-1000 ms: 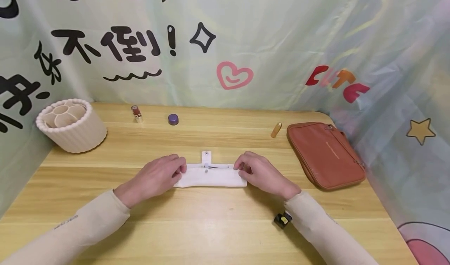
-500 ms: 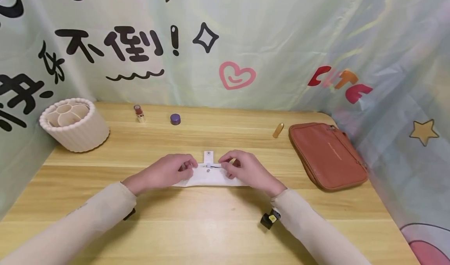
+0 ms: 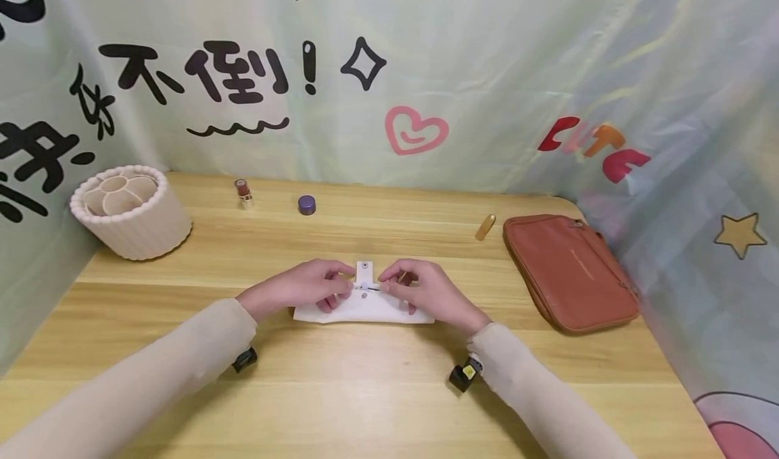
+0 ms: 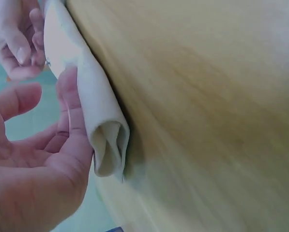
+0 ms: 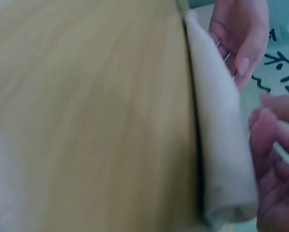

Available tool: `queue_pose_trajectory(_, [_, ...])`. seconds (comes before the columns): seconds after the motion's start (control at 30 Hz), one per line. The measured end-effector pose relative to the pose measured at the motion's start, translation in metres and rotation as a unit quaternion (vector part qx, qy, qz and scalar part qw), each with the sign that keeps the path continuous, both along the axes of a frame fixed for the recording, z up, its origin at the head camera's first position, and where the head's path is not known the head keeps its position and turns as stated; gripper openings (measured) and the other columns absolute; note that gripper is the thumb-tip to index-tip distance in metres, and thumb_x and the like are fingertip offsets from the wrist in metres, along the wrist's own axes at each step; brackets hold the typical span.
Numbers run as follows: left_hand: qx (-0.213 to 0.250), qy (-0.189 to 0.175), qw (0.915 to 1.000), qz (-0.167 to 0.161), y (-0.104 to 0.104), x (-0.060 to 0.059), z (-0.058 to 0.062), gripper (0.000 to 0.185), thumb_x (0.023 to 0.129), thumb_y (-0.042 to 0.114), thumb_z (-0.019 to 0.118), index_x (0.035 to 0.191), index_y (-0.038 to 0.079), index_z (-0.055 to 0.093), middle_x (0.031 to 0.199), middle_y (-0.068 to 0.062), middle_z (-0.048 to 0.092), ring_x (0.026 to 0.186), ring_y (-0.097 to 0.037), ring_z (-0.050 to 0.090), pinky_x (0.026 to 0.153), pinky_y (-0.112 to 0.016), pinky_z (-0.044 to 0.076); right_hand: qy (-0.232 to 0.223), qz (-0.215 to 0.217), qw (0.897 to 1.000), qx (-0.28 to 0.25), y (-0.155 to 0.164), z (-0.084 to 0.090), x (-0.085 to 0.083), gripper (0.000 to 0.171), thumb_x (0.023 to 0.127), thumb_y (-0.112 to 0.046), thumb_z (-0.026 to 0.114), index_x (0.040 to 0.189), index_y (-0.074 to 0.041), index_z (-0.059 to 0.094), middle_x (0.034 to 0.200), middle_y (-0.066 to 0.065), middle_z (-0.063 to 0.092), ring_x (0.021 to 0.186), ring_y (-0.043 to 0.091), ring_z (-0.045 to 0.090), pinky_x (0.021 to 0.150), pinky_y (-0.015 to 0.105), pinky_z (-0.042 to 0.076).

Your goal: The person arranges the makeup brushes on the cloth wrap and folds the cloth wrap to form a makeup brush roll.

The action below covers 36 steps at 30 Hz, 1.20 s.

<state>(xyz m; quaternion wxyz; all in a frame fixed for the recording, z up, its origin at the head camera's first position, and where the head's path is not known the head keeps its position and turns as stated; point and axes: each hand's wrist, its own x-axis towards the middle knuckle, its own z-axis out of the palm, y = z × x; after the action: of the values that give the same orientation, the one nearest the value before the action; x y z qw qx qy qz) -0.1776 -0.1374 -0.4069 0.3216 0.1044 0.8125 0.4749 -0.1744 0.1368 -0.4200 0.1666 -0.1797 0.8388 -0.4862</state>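
Note:
A long white pouch (image 3: 341, 313) lies folded on the table, its short snap tab (image 3: 364, 273) pointing away from me and a dark slit showing below the tab. My left hand (image 3: 307, 283) is at the pouch's left half; in the left wrist view its fingers (image 4: 71, 104) touch the pouch side while the thumb stands apart. From the right, my right hand (image 3: 426, 286) reaches over the pouch, thumb and forefinger close to the slit with a small gap between them. The right wrist view shows the pouch (image 5: 217, 111) as a rolled, hollow-ended edge.
A ribbed cream holder (image 3: 134, 222) stands at the back left. Behind the pouch are a lipstick (image 3: 243, 192), a purple cap (image 3: 307, 205) and a gold tube-shaped piece (image 3: 485, 227). A brown zip case (image 3: 569, 270) lies on the right, and a printed curtain (image 3: 487, 60) borders the table.
Both hands have moved inward along the pouch, from its ends toward the snap tab. The left hand's fingers have spread. The pouch stays nearly in place.

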Motion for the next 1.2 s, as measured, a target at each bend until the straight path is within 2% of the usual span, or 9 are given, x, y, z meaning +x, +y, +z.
queue_pose_trajectory(0.13, [0.013,-0.038,0.9991,0.013,0.002,-0.005,0.002,0.055,0.111,0.025,0.056,0.161,0.002,0.048,0.115,-0.010,0.069,0.083,-0.016,0.064,0.072,-0.027,0.061,-0.012,0.010,0.999,-0.038,0.010,-0.005,0.001,0.016,0.103,-0.016,0.077,0.118,-0.012,0.080,0.105,0.008,0.072,0.085,0.022,0.067,0.062,0.028,0.061])
queue_pose_trajectory(0.23, [0.030,-0.064,0.9968,0.039,0.003,-0.009,0.000,0.051,0.110,0.024,0.055,0.158,0.004,0.052,0.114,-0.009,0.069,0.077,-0.014,0.064,0.066,-0.025,0.061,-0.009,0.027,0.999,-0.045,0.015,-0.004,0.001,0.016,0.103,-0.017,0.078,0.118,-0.014,0.081,0.105,0.007,0.073,0.083,0.022,0.068,0.067,0.029,0.063])
queue_pose_trajectory(0.37, [0.051,-0.083,0.9937,0.055,0.004,-0.013,-0.005,0.046,0.109,0.024,0.059,0.152,0.008,0.058,0.116,-0.009,0.067,0.076,-0.015,0.065,0.066,-0.026,0.063,0.037,0.051,0.998,-0.005,0.020,0.000,0.004,0.015,0.101,-0.017,0.081,0.114,-0.019,0.086,0.106,0.000,0.077,0.085,0.017,0.066,0.071,0.025,0.058])
queue_pose_trajectory(0.5, [0.061,-0.081,0.9942,0.036,0.003,-0.013,-0.007,0.044,0.110,0.026,0.061,0.151,0.010,0.057,0.121,-0.011,0.065,0.085,-0.019,0.066,0.072,-0.030,0.065,0.091,0.074,0.992,0.039,0.023,0.004,0.006,0.016,0.099,-0.014,0.082,0.113,-0.020,0.088,0.106,-0.005,0.078,0.091,0.013,0.066,0.078,0.023,0.055])
queue_pose_trajectory(0.73, [0.083,-0.040,0.9957,-0.004,-0.002,-0.010,-0.013,0.041,0.110,0.019,0.064,0.149,0.009,0.055,0.138,-0.014,0.062,0.091,-0.022,0.064,0.077,-0.034,0.065,0.113,0.088,0.988,0.062,0.022,0.007,0.008,0.020,0.097,-0.011,0.083,0.116,-0.018,0.087,0.104,-0.005,0.075,0.083,0.012,0.061,0.068,0.022,0.052])
queue_pose_trajectory(0.87, [0.072,0.015,0.9968,-0.030,-0.001,-0.005,-0.013,0.040,0.112,0.020,0.062,0.151,0.015,0.055,0.142,-0.014,0.061,0.086,-0.021,0.063,0.070,-0.034,0.065,0.114,0.091,0.987,0.071,0.023,0.007,0.008,0.021,0.098,-0.012,0.083,0.117,-0.019,0.086,0.105,-0.007,0.074,0.083,0.013,0.061,0.069,0.022,0.051])
queue_pose_trajectory(0.97, [0.045,0.075,0.9951,-0.046,0.006,0.000,-0.012,0.033,0.113,0.025,0.063,0.145,0.021,0.061,0.130,-0.009,0.065,0.076,-0.019,0.062,0.061,-0.033,0.063,0.112,0.092,0.987,0.073,0.024,0.006,0.007,0.022,0.098,-0.012,0.083,0.118,-0.020,0.086,0.105,-0.007,0.074,0.085,0.013,0.061,0.070,0.023,0.052])
queue_pose_trajectory(1.07, [0.024,0.115,0.9919,-0.047,0.013,0.004,-0.013,0.021,0.112,0.026,0.065,0.132,0.022,0.068,0.102,-0.006,0.068,0.064,-0.017,0.059,0.054,-0.032,0.060,0.112,0.102,0.986,0.072,0.025,0.004,0.007,0.023,0.099,-0.012,0.082,0.120,-0.020,0.086,0.107,-0.006,0.073,0.085,0.013,0.061,0.070,0.022,0.052])
queue_pose_trajectory(1.2, [0.023,0.119,0.9915,-0.047,0.015,0.006,-0.013,0.015,0.111,0.027,0.067,0.123,0.020,0.072,0.089,-0.007,0.064,0.060,-0.017,0.057,0.054,-0.033,0.060,0.114,0.113,0.984,0.075,0.024,0.005,0.007,0.025,0.099,-0.012,0.081,0.124,-0.018,0.085,0.107,-0.005,0.072,0.085,0.012,0.059,0.070,0.021,0.051])
